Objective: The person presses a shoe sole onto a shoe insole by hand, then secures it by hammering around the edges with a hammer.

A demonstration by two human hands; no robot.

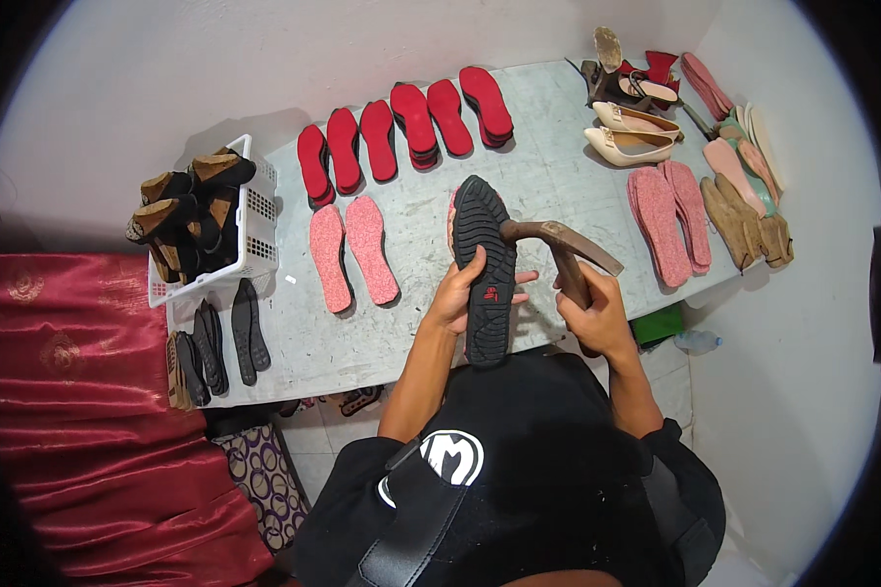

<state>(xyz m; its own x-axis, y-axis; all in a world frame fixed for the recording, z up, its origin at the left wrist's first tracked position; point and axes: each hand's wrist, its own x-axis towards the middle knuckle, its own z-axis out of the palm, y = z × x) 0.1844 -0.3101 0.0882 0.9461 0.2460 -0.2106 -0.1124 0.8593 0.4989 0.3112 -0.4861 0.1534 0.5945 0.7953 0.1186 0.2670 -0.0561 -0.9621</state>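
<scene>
My left hand (457, 295) grips a black ridged shoe sole (484, 259) above the table's near edge, thumb across its tread and fingertips showing past its right side. A strip of speckled pink shows along the sole's upper left edge, behind it. In my right hand (599, 311) is a hammer (568, 256), the fingers wrapped round its handle. The hammer's round face is at the sole's right edge; whether it touches cannot be made out. Two speckled pink insoles (358, 256) lie on the table to the left of the sole.
Red insoles (379, 140) in several stacks line the table's (548, 108) far side. A white basket (258, 220) of shoes and several black soles (250, 333) are at left. Cream shoes (631, 145), pink insoles (664, 220) and brown gloves (744, 220) lie at right, beside the wall.
</scene>
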